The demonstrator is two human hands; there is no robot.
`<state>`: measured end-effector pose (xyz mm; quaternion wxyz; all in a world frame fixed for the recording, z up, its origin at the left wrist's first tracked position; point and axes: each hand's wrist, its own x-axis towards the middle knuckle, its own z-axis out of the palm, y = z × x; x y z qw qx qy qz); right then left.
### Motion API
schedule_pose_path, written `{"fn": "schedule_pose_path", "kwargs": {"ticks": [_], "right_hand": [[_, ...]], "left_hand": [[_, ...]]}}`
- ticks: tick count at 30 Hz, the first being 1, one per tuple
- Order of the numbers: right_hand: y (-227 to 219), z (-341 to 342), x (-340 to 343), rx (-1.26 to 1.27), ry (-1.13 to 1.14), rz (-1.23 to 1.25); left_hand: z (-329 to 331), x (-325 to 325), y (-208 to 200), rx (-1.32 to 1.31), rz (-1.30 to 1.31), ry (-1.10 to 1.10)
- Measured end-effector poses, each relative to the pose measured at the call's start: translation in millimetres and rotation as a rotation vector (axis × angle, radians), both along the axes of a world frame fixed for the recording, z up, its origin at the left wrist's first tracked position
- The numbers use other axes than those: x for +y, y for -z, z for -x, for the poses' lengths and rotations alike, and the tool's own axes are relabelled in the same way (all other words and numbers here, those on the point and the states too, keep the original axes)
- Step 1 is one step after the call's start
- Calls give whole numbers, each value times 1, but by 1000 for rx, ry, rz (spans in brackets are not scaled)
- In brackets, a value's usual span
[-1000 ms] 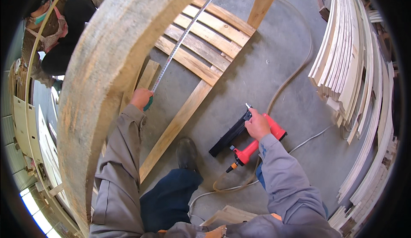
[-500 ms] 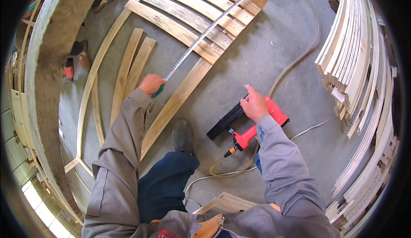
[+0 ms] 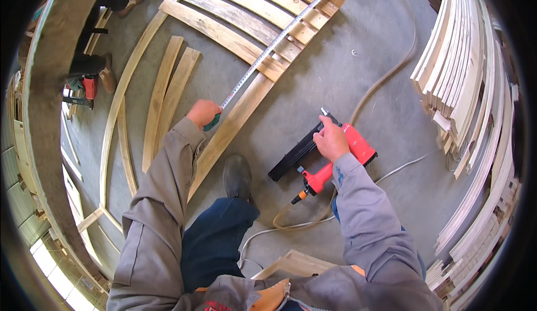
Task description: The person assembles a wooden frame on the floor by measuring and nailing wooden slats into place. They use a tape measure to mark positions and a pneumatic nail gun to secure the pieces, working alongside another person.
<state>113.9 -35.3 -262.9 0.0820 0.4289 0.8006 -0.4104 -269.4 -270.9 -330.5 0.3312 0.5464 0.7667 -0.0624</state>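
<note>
My left hand (image 3: 203, 114) is closed around a tape measure with a green case (image 3: 212, 122). Its pale blade (image 3: 258, 64) stretches away over the slatted wooden frame (image 3: 226, 47), its far end at the board standing at the frame's far corner. My right hand (image 3: 331, 139) is closed over the front of a red nail gun (image 3: 359, 147), between the body and the black magazine (image 3: 295, 155). A bright, narrow tip shows just beyond the fingers. The gun's handle points back toward me, with an air hose fitting at its end.
Loose curved slats (image 3: 163, 93) lie left of the frame. Stacked boards (image 3: 456, 59) line the right side. Hoses (image 3: 386, 76) cross the floor. A thick post (image 3: 53, 115) bends along the left rim; beyond it are another person's shoes (image 3: 107, 73) and a second red nail gun (image 3: 89, 87).
My left hand has shifted slightly right, and the tape's far end now meets the upright board. The nail gun and my right hand have barely moved. More of the other person shows at left.
</note>
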Motion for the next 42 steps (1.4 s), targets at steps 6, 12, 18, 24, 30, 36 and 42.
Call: {"fn": "schedule_pose_path", "kwargs": {"ticks": [6, 12, 18, 24, 30, 36, 42], "right_hand": [[-3, 1, 3, 11, 21, 27], [-5, 1, 0, 3, 29, 30], [5, 2, 2, 12, 13, -16], [0, -4, 0, 6, 57, 48], [4, -7, 2, 42, 80, 65], [-13, -4, 14, 31, 101, 40], [-22, 6, 31, 175, 150, -49]], "left_hand": [[-3, -6, 7, -158, 10, -233], [-6, -16, 14, -372, -52, -552], [-6, -19, 11, -418, -66, -543], [-14, 8, -21, -501, 26, -923], [26, 22, -61, -672, -175, -1296], [97, 9, -91, -497, -231, -1398], [139, -24, -81, -301, -410, -1503]]}}
